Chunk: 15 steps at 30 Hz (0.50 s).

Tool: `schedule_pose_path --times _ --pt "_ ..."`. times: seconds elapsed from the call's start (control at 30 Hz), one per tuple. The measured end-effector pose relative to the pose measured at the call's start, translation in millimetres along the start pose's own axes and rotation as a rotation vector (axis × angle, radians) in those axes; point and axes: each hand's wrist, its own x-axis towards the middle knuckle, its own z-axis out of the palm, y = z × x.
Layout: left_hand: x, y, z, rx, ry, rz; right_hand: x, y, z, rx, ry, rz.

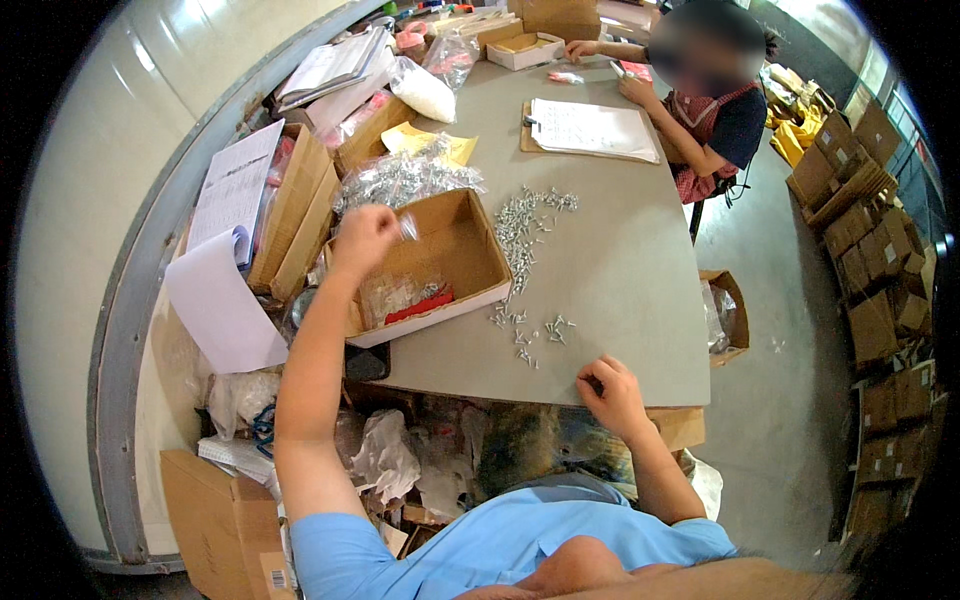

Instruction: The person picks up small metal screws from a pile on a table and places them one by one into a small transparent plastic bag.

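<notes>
My left hand (368, 238) is raised over the left side of a shallow open cardboard box (465, 230). Its fingers are pinched on a small clear plastic bag (408, 228), blurred, so its contents do not show. Inside the box lie clear little bags (390, 298) and a red strip (420, 305). My right hand (614, 398) rests at the table's near edge with fingers curled; whether anything is in them is hidden. Loose silver screws (518, 240) spread along the box's right side. A small separate cluster of screws (558, 328) lies nearer my right hand.
Behind the box is a heap of filled clear bags (410, 178). Papers (235, 190) and cardboard cartons (300, 215) crowd the left. A clipboard (590, 130) lies farther back on the grey table (620, 250), where another person (690, 120) works at the far right.
</notes>
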Motion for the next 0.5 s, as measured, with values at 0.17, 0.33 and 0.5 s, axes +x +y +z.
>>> schedule_pose_path --times 0.17,0.33,0.5 --pt "4.0 16.2 -15.5 0.046 0.389 -0.057 -1.1 2.4 -1.0 0.007 0.024 -0.017" --pt "-41.5 -2.9 7.3 0.487 -0.596 -0.054 -1.7 1.4 3.2 0.013 0.036 -0.053" --pt "-47.1 -7.2 14.1 0.440 -0.606 -0.126 -2.2 2.4 2.3 -0.011 0.031 -0.052"
